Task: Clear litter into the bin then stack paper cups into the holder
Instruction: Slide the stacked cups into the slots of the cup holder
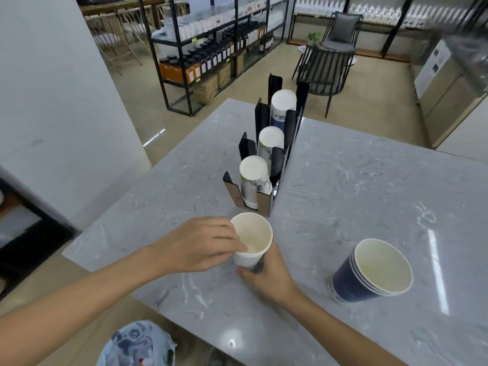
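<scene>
On the grey marbled surface (369, 180) I count one black cup holder (266, 199) with three stepped slots, each slot filled by one stack of inverted paper cups: near stack (253, 178), middle stack (270, 142), far stack (282, 107). All three stacks show white bases upward; how many cups are in each I cannot tell.

Loose cups: one white cup (250, 240), upright, just in front of the holder's near end. Its inside looks empty. One nested blue stack (369, 272) stands to the right, well apart; I count about three or four rims. Its top cup appears empty.

Two hands in view. Left hand (195, 244): grip narrow, fingertips pinched over the white cup's near rim, reaching inside. Right hand (269, 276): grip wrapped around the lower wall of the same cup, holding it.

At the bottom edge, below the surface, one bin (140, 344) with a floral-patterned liner; contents unreadable.
</scene>
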The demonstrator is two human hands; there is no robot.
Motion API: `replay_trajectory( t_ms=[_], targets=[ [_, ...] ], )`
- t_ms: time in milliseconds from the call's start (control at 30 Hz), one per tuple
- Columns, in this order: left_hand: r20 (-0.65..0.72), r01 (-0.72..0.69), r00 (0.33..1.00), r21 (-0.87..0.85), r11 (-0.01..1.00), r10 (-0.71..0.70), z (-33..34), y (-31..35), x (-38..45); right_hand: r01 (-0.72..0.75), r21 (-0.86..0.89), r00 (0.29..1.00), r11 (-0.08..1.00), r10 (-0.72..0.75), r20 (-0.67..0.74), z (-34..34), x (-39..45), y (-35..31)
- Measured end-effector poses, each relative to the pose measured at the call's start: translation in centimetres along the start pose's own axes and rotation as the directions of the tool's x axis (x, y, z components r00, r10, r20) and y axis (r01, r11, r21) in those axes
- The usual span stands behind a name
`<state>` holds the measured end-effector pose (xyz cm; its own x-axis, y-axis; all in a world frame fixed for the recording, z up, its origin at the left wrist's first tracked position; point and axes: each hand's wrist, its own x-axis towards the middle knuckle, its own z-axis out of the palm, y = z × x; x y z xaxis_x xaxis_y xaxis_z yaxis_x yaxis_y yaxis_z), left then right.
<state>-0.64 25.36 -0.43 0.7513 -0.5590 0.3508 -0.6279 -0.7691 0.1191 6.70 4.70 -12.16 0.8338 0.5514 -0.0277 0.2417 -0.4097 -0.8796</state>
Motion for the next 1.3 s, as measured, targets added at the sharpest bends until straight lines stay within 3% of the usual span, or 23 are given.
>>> replay_trajectory(
  t_ms=[467, 600, 733, 900, 1167, 1300],
  targets=[
    [-0.259, -0.229, 0.933, 0.104, 0.968, 0.249, -7.2, -1.7, 6.7, 0.174, 0.007, 0.968, 0.985, -0.170, -0.185, -6.3, -0.1, -7.7],
    [-0.351, -0.223, 0.902, 0.120, 0.967, 0.252, -9.0, -3.6, 9.1, 0.243, -0.016, 0.930, 0.970, -0.237, -0.279, -8.8, 0.4, -10.0],
    [-0.478, -0.127, 0.869, 0.034, 0.991, 0.128, -9.9, -5.2, 11.5, 0.312, -0.064, 0.870, 0.948, -0.312, -0.381, -11.9, 1.8, -12.3],
    [-0.501, 0.103, 0.855, -0.086, 0.991, -0.132, -10.3, -6.7, 13.2, 0.347, -0.102, 0.818, 0.932, -0.354, -0.453, -15.0, 3.5, -14.7],
    [-0.298, 0.347, 0.823, -0.410, 0.844, -0.483, -9.0, -9.9, 14.4, 0.450, -0.151, 0.745, 0.880, -0.463, -0.479, -17.6, 7.1, -18.7],
    [-0.159, 0.385, 0.858, -0.430, 0.817, -0.488, -7.9, -11.3, 14.2, 0.456, -0.334, 0.748, 0.825, -0.559, -0.357, -17.6, 9.3, -19.8]
  ],
)
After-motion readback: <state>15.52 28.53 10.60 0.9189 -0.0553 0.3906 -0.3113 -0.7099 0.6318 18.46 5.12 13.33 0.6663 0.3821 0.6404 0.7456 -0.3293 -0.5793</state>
